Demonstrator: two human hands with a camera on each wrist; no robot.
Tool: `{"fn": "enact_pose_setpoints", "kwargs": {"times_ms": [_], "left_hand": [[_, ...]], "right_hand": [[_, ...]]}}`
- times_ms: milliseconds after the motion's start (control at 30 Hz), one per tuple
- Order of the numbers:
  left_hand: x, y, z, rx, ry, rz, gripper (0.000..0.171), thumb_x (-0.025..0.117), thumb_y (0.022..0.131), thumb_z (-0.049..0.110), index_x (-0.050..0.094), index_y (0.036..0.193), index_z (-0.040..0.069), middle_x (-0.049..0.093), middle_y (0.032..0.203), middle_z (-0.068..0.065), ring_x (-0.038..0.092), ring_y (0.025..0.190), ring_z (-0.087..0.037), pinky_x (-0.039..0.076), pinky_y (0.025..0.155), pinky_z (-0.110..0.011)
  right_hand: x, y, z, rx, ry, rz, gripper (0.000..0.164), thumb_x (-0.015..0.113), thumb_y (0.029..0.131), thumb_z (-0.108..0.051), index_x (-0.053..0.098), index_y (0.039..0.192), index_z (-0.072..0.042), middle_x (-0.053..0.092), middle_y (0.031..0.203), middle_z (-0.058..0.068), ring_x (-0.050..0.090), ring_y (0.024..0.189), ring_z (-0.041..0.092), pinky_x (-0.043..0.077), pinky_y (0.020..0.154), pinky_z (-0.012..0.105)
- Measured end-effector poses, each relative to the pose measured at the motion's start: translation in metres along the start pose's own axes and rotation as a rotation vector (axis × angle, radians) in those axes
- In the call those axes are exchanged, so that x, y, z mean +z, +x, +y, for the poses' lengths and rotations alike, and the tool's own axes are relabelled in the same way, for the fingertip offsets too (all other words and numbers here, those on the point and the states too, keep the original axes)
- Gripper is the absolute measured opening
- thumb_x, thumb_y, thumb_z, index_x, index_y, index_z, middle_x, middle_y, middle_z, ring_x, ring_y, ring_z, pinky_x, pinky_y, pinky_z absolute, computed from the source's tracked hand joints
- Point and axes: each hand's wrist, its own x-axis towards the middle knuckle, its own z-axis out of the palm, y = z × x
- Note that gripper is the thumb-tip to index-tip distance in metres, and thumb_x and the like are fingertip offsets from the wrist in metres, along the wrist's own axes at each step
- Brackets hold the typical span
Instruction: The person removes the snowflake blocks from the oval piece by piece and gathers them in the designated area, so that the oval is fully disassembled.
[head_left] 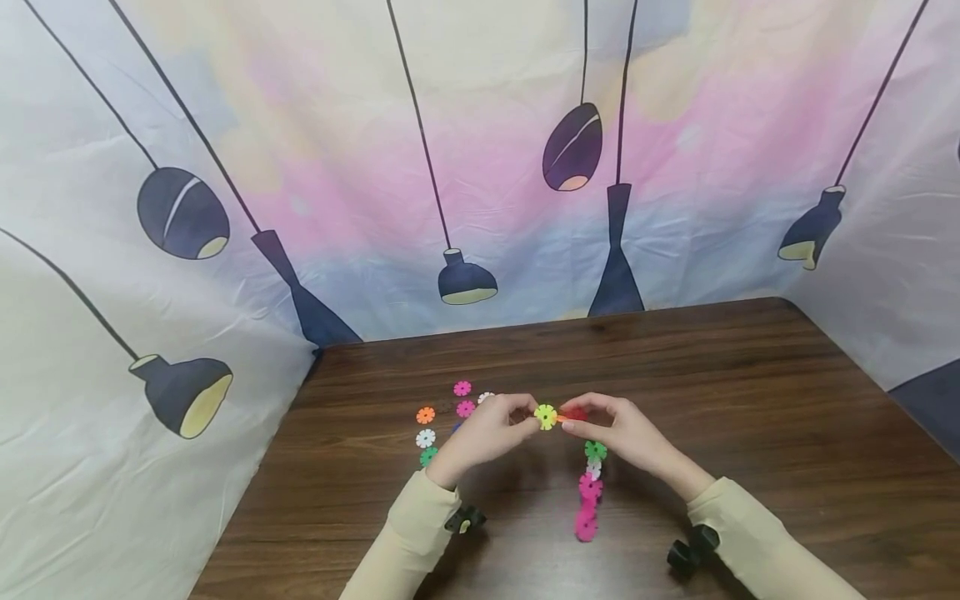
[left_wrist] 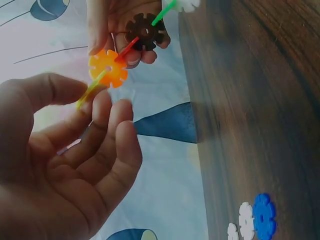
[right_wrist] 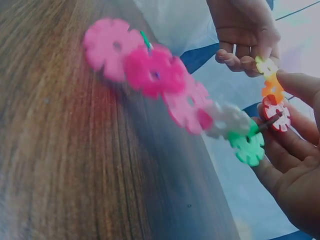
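Observation:
In the head view my left hand [head_left: 486, 429] pinches a yellow notched snowflake disc [head_left: 546, 417] between thumb and forefinger. It is slotted edge-on into an orange disc [left_wrist: 115, 75], as the left wrist view shows. My right hand [head_left: 628, 431] grips the chain there, thumb and fingers at the orange disc. From it the chain runs on through a red disc [right_wrist: 284, 122], a dark brown one [left_wrist: 137, 39], a green disc [right_wrist: 250, 154], a white one [right_wrist: 227, 120] and several pink discs [right_wrist: 107, 47]. This tail hangs below my right hand, toward me.
Loose discs lie on the wooden table [head_left: 750, 400] left of and behind my left hand: orange [head_left: 421, 411], pink [head_left: 462, 384], white [head_left: 422, 441], green [head_left: 425, 458] and blue [left_wrist: 261, 225], partly covered. A lamp-patterned cloth [head_left: 510, 233] hangs behind the table.

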Motion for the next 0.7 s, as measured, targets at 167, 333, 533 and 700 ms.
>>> {"fn": "enact_pose_setpoints", "kwargs": {"times_ms": [167,333,533,700], "left_hand": [[-0.0029,-0.001,-0.0017,0.018,0.016,-0.078,0.016,0.065,0.098,0.021,0.073,0.093,0.007,0.054,0.067,0.005,0.043,0.055,-0.007,0.038,0.053,-0.023],[-0.0048,-0.0007,-0.0039,0.046,0.019,-0.126,0.028,0.066,0.1,0.03,0.072,0.092,0.004,0.05,0.064,0.006,0.04,0.053,-0.006,0.036,0.052,-0.022],[-0.0052,-0.0017,-0.0026,0.082,0.009,-0.103,0.017,0.068,0.099,0.027,0.074,0.095,0.012,0.054,0.068,0.006,0.048,0.06,-0.007,0.042,0.055,-0.023],[-0.005,-0.0016,-0.0025,0.108,-0.003,-0.082,0.019,0.068,0.098,0.025,0.075,0.1,0.008,0.057,0.071,0.005,0.054,0.066,-0.017,0.044,0.058,-0.023]], "right_hand": [[0.0012,-0.0005,-0.0023,-0.023,-0.006,-0.018,0.034,0.077,0.09,-0.036,0.071,0.119,-0.017,0.07,0.108,-0.004,0.064,0.102,0.017,0.051,0.091,0.037],[0.0029,-0.0011,-0.0048,-0.037,-0.008,-0.035,0.037,0.077,0.09,-0.037,0.071,0.121,-0.018,0.07,0.109,-0.005,0.064,0.102,0.016,0.051,0.092,0.036],[0.0029,-0.0019,-0.0044,-0.021,-0.005,-0.065,0.038,0.074,0.092,-0.036,0.068,0.126,-0.02,0.069,0.114,-0.004,0.062,0.104,0.019,0.05,0.09,0.04],[0.0024,-0.0022,-0.0055,-0.037,0.004,-0.078,0.035,0.073,0.094,-0.034,0.068,0.126,-0.021,0.069,0.113,-0.004,0.061,0.102,0.021,0.049,0.088,0.04]]}}
